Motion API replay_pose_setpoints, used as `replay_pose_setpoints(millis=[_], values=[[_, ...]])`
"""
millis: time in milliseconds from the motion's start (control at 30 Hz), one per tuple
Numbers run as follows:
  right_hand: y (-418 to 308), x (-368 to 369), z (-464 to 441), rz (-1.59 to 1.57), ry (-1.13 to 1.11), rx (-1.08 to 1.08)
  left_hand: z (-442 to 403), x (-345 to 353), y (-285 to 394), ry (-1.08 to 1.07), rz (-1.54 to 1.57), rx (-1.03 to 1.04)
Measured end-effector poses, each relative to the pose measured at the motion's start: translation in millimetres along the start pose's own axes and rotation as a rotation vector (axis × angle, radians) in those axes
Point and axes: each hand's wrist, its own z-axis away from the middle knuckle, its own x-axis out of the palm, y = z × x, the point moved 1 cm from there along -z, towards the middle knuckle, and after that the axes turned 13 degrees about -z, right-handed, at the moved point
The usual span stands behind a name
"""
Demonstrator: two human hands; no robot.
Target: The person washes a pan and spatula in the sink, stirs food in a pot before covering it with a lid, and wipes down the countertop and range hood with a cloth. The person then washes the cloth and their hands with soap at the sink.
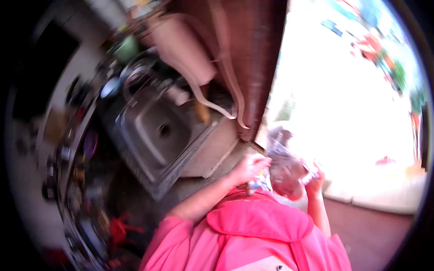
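A clear plastic bag [287, 174] with something brownish-pink inside hangs between my two hands, in front of my pink top. My right hand [315, 179] is closed on the right edge of the bag. My left hand [250, 170] is at the bag's left side, fingers bent and closed together. Just below the left fingers is a small colourful printed piece [260, 182], partly hidden and blurred. Motion blur hides whether the left fingers grip the bag or this piece.
A metal sink [156, 131] in a counter lies to the left. Behind it are a pink container [185, 47], pale hoses [228, 77] and a green container [126, 49]. A dark red door [253, 54] stands beside a bright opening. Cluttered shelves line the far left.
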Motion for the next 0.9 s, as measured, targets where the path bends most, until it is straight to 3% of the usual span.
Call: replay_pose_setpoints(millis=[67,200,233,267,333,367,400,467,633,733,867,900], values=[[-41,13,-6,-0.009,0.037,0.029,-2,-13,-12,0.016,0.084,-0.039],[-61,34,0,-0.11,0.229,-0.009,-10,-34,-33,-0.218,1.011,-0.363],[-49,36,10,-0.358,0.272,0.082,-15,-32,-37,-0.256,1.048,-0.292],[-48,36,16,-0.341,0.322,0.059,-16,-28,-34,-0.139,1.027,-0.298],[-55,38,24,-0.292,0.417,0.005,-15,-24,-22,-0.351,0.913,-0.214],[-58,39,27,-0.366,0.476,0.075,-20,-22,-28,-0.38,0.905,-0.246],[-61,37,28,-0.327,0.499,0.094,-29,-27,-29,-0.55,0.879,-0.3],[-60,22,29,-0.28,0.534,0.123,-46,-16,-24,-0.599,0.866,-0.302],[-34,-14,30,-0.122,0.476,0.011,-93,16,-26,-0.544,0.837,-0.214],[-14,7,25,-0.065,0.532,-0.116,-116,5,-32,-0.703,0.816,-0.197],[15,-33,-4,-0.039,0.448,0.075,-145,37,7,-0.661,0.896,-0.33],[14,-41,-14,-0.193,0.485,0.059,-157,39,3,-0.735,0.963,-0.34]])
